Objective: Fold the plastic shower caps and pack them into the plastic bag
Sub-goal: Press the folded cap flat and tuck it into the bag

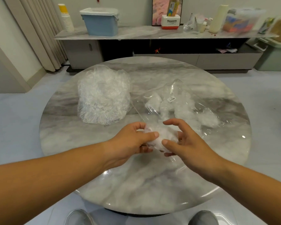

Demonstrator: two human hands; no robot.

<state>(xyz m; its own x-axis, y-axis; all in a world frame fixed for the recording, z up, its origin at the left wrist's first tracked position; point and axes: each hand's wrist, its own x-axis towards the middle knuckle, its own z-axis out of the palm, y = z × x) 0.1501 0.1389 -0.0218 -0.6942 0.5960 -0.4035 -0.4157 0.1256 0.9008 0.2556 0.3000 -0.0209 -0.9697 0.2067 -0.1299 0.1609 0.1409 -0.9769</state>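
Cap: crumpled clear plastic shower cap (pixel 159 137), held between both hands over the near middle of the table, by the bag's mouth.
Left hand (pixel 131 140): thumb and curled fingers grip its left side.
Right hand (pixel 185 143): half-spread; thumb and lower fingers pinch its right side.
Handling: probably featherlight, soft, slippery and springy, so squeeze the whole wad.
Bag: clear plastic bag (pixel 177 103), right, with folded caps inside.
Pile: loose heap of clear caps (pixel 102 98), far left.
Table: round grey marble table (pixel 152 184).

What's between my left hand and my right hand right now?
A bunched-up shower cap; the left hand and right hand both hold it, seen in the head view.
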